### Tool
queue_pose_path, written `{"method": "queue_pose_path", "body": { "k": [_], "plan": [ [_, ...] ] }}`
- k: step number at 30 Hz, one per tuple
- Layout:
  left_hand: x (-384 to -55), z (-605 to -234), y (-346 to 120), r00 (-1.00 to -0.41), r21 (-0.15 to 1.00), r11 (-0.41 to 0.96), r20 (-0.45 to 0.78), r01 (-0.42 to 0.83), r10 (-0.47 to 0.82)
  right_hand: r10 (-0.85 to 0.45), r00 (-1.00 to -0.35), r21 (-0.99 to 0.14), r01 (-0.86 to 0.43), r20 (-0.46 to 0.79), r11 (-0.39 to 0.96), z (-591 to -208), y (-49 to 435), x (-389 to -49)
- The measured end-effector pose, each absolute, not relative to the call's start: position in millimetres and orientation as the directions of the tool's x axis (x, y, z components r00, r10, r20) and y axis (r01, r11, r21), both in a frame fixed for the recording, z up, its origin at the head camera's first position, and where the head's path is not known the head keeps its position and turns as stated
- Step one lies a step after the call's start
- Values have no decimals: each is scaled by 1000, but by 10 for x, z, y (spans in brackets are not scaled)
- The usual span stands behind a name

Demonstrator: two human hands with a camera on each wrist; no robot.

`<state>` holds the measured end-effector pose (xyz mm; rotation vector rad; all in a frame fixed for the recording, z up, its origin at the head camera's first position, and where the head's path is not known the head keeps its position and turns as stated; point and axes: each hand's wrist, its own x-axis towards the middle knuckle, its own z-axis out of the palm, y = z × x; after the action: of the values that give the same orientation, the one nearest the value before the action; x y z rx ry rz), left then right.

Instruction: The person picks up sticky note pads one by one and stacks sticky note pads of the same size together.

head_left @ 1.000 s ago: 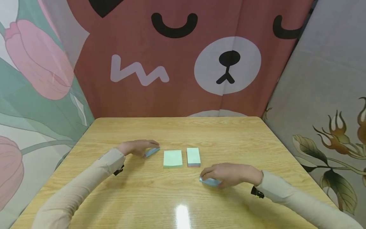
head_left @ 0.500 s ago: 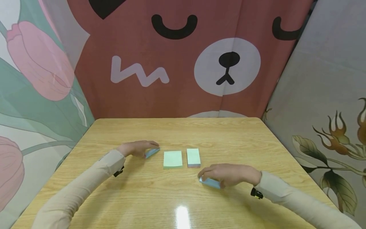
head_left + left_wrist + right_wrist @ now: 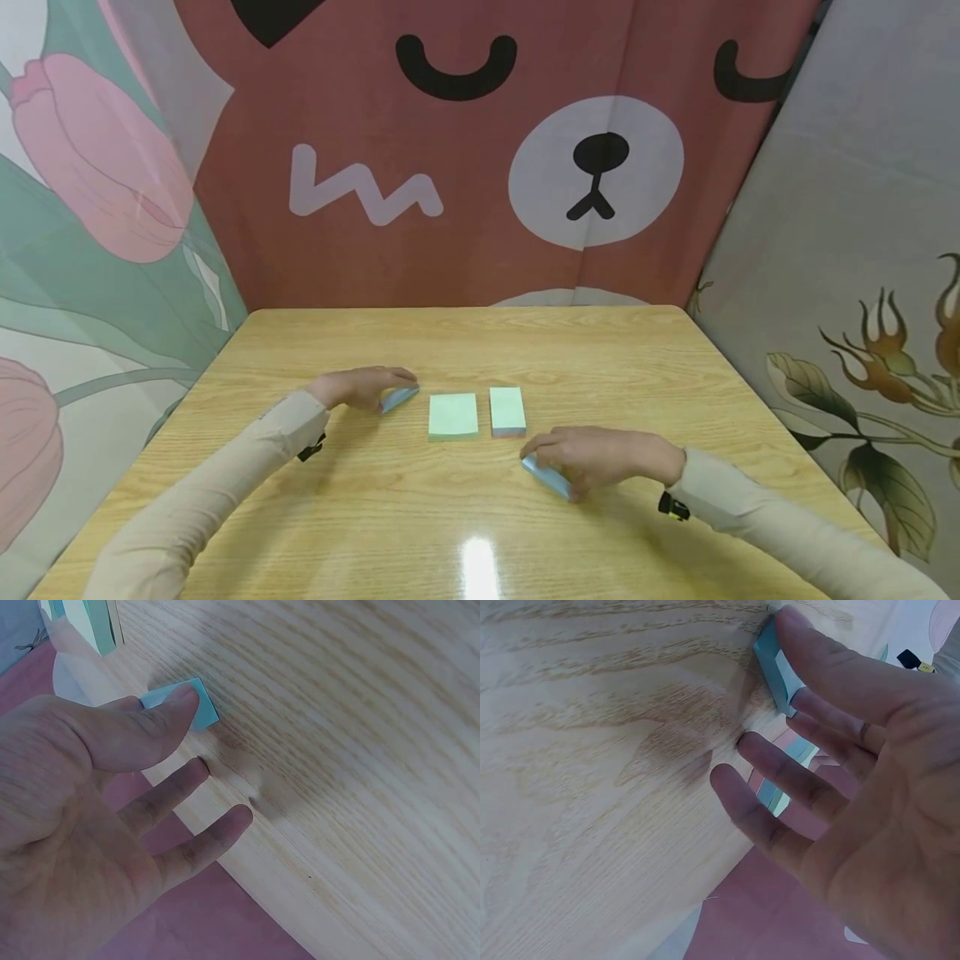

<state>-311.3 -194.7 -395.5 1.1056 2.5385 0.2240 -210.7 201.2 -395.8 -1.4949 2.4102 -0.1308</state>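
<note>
Two pads of sticky notes lie side by side mid-table: a square light-green one [image 3: 453,417] and a narrower pale-green one [image 3: 507,410] with a bluish and pinkish edge. To their left, my left hand [image 3: 362,388] pinches a small blue sticky-note pad [image 3: 400,399] between thumb and forefinger; its other fingers are extended in the left wrist view. Nearer to me on the right, my right hand [image 3: 592,457] holds another blue sticky-note pad [image 3: 547,478] slantwise by its ends. The right wrist view shows the thumb at one end of this pad [image 3: 778,671], fingers at the other.
The pads are on a light wooden table [image 3: 360,517] with a bright glare spot near its front. A red-brown bear curtain [image 3: 337,258] hangs behind the table, with patterned cloths at the left and right sides.
The blue pad in my right hand has turned, its thumb end swinging toward me so that it slants more steeply. My left hand and the two middle pads stay put.
</note>
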Motion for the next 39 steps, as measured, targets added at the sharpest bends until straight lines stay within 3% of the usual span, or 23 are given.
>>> {"method": "queue_pose_path", "body": {
  "k": [7, 26, 39],
  "plan": [
    [-3117, -3961, -1951, -631, 283, 687, -270, 669, 727, -877, -439, -215, -854, -195, 474, -4008, 1996, -2141],
    [-3104, -3952, -1939, -637, 289, 691, -268, 662, 723, -897, -415, -135, -890, -154, 435, -4026, 1976, -2107],
    [-3108, -3975, -1943, -648, 281, 701, -268, 655, 713, -860, -471, -115, -860, -198, 498, -3973, 1914, -2067]
  ]
}}
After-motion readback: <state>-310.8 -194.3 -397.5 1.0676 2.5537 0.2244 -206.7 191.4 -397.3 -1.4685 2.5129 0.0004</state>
